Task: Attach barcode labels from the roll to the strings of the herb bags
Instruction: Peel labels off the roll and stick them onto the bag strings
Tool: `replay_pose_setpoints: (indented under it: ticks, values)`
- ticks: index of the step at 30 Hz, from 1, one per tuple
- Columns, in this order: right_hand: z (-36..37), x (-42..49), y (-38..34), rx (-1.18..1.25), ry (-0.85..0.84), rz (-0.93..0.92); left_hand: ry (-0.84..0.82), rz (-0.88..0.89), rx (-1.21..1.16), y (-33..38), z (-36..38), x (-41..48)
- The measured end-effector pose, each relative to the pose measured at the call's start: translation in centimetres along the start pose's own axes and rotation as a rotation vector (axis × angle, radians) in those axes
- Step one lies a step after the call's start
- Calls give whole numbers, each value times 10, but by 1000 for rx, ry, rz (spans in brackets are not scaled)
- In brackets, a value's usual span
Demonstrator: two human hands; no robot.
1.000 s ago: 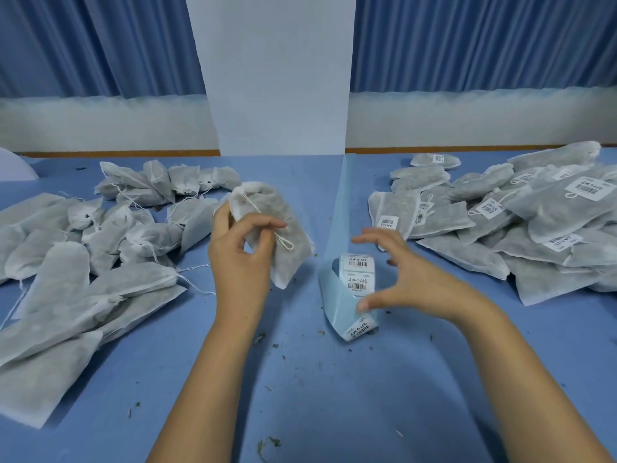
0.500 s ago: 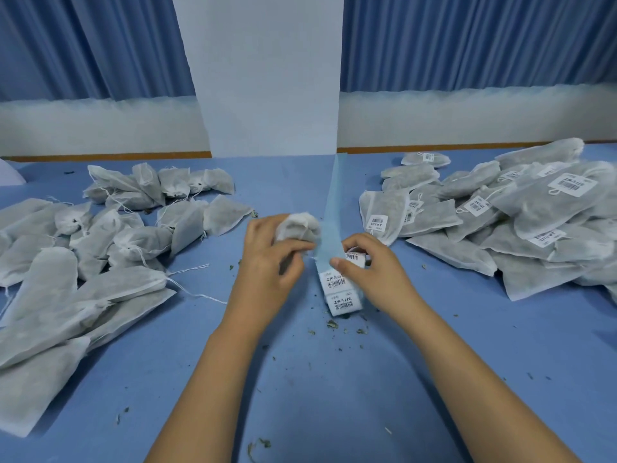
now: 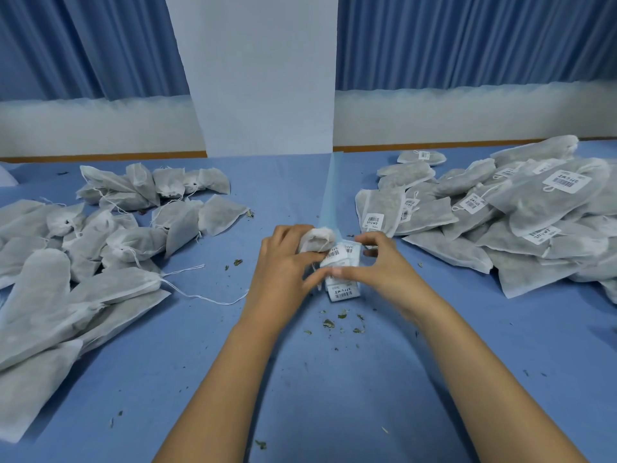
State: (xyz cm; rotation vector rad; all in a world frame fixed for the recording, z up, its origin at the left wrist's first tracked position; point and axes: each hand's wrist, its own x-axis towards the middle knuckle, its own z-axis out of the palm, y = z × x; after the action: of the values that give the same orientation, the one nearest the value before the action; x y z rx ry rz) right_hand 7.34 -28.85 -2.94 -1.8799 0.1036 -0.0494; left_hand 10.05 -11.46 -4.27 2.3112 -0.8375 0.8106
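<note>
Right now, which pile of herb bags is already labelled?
The right pile: white barcode labels show on its bags. The bags in the left pile show none.

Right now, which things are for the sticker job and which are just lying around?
For the job: left hand, herb bag it holds, right hand, label strip, unlabelled bags, labelled bags.
Just lying about: herb crumbs, blue curtains, white pillar.

My left hand (image 3: 283, 265) grips a herb bag (image 3: 314, 240) over the blue bench (image 3: 334, 396), against the barcode label strip (image 3: 344, 291) that my right hand (image 3: 384, 265) pinches. Unlabelled bags (image 3: 100, 245) lie on my left, labelled bags (image 3: 500, 228) on my right.
</note>
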Motion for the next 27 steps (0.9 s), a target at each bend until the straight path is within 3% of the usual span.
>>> replay_pose_setpoints:
  ticks: [5,10,15,27]
  values:
    - [-1,0,1,133,88,45,57,-39,5,2,0,-2]
    - [4,-2,-1,209,-17,-1,66,-14,31,1,0,-1]
    - [3,0,-3,195,-54,-48,91,28,12,0,-2,-1]
    - [4,3,-4,99,-146,-108,72,-120,-150,-2,-8,-4]
